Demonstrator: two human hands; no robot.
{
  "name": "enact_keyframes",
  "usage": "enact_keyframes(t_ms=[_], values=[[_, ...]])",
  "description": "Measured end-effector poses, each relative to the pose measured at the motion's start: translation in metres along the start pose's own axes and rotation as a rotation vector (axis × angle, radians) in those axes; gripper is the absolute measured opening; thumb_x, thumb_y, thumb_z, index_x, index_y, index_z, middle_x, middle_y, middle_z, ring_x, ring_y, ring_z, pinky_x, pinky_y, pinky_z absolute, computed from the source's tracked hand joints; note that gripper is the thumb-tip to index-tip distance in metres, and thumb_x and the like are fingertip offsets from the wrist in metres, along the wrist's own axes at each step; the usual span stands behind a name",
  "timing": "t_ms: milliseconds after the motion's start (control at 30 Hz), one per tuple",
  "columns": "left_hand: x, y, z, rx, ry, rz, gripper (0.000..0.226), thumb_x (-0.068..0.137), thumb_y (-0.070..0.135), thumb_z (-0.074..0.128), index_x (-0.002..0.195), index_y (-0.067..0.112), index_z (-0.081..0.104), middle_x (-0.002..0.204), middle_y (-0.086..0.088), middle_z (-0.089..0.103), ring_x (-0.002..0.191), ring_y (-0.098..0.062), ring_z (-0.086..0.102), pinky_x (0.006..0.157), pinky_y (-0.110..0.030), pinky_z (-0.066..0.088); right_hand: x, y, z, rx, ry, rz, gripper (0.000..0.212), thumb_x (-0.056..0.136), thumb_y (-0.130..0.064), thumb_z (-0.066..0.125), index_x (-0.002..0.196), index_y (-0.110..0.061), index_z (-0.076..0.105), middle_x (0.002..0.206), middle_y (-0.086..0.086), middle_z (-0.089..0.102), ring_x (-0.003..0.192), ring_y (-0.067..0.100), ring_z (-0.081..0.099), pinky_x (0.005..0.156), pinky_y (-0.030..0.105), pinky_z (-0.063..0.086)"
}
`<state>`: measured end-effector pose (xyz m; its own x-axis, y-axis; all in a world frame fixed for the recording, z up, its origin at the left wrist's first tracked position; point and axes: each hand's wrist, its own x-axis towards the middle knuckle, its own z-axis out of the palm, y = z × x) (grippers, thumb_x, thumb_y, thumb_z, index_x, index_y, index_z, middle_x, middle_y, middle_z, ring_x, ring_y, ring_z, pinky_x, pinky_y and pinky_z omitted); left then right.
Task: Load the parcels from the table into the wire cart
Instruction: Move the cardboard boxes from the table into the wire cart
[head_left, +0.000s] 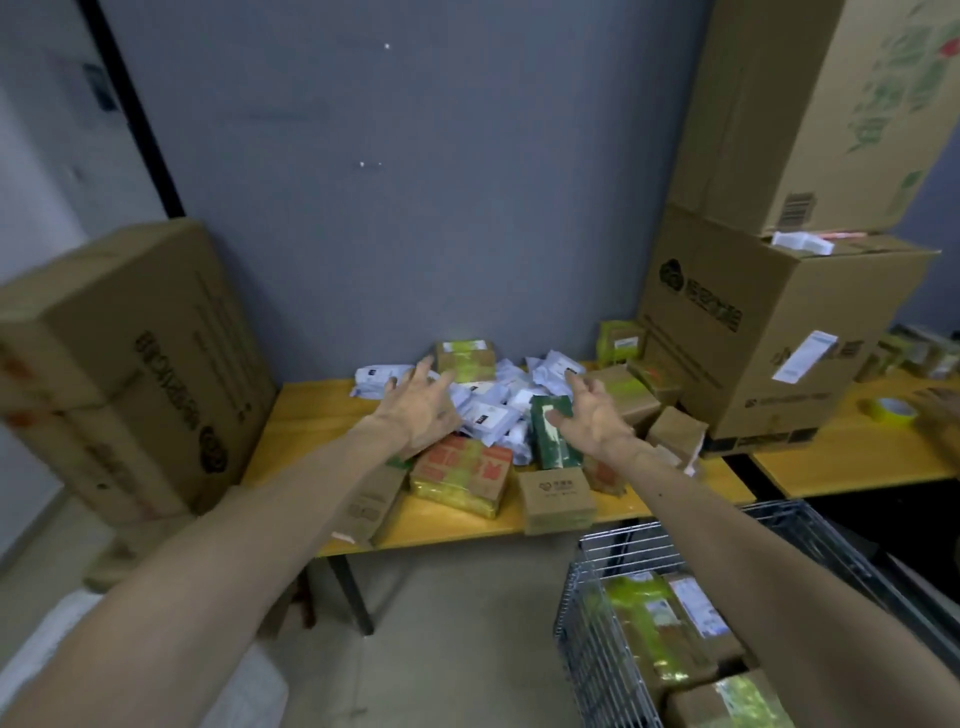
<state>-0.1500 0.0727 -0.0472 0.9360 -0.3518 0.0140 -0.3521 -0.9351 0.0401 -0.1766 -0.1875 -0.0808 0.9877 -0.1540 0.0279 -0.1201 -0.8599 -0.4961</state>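
A heap of parcels lies on the yellow table (311, 415): white mailer bags (493, 410), a dark green box (550, 441), a red-printed box wrapped in yellow tape (462, 478) and small brown boxes (556, 493). Both my arms reach out over the heap. My left hand (421, 405) hovers with fingers spread above the white bags, near a taped brown box (465, 358). My right hand (592, 410) is open beside the green box, holding nothing. The wire cart (587, 623) stands at the lower right with several taped parcels (660, 629) inside.
A large cardboard box (130, 364) leans at the table's left end. Two big stacked cartons (769, 338) stand at the right end. A second yellow table (852, 457) to the right carries a roll of yellow tape (891, 410). A grey wall is behind.
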Motion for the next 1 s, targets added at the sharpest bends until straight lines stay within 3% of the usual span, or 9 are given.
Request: enact_keyframes(t_ms=[367,867,1000], values=[[-0.068,-0.166,-0.01,-0.039,0.022,-0.177,0.062,0.098,0.043,0.051,0.152,0.024,0.027,0.161,-0.015,0.01,0.145,-0.037,0.021,0.115,-0.051,0.025,-0.022,-0.17,0.083,-0.035,-0.059,-0.071,0.073,0.094,-0.044,0.055,0.154,-0.017,0.022,0.158,0.015,0.018,0.142,0.037,0.028,0.11,0.051,0.034],[-0.061,-0.287,0.02,-0.095,-0.06,-0.368,0.06,0.101,0.045,0.047,0.153,0.023,0.026,0.163,-0.012,0.006,0.147,-0.036,0.016,0.117,-0.054,0.023,0.044,-0.264,0.189,-0.062,-0.212,-0.186,0.073,0.095,-0.046,0.054,0.154,-0.022,0.02,0.153,0.013,0.024,0.139,0.037,0.029,0.112,0.05,0.034],[-0.044,-0.312,0.028,-0.106,-0.108,-0.433,0.061,0.101,0.045,0.046,0.154,0.024,0.024,0.163,-0.012,0.006,0.148,-0.036,0.015,0.116,-0.055,0.023,0.082,-0.279,0.213,-0.049,-0.256,-0.221,0.075,0.095,-0.043,0.057,0.155,-0.019,0.02,0.155,0.014,0.022,0.142,0.035,0.022,0.113,0.053,0.032]])
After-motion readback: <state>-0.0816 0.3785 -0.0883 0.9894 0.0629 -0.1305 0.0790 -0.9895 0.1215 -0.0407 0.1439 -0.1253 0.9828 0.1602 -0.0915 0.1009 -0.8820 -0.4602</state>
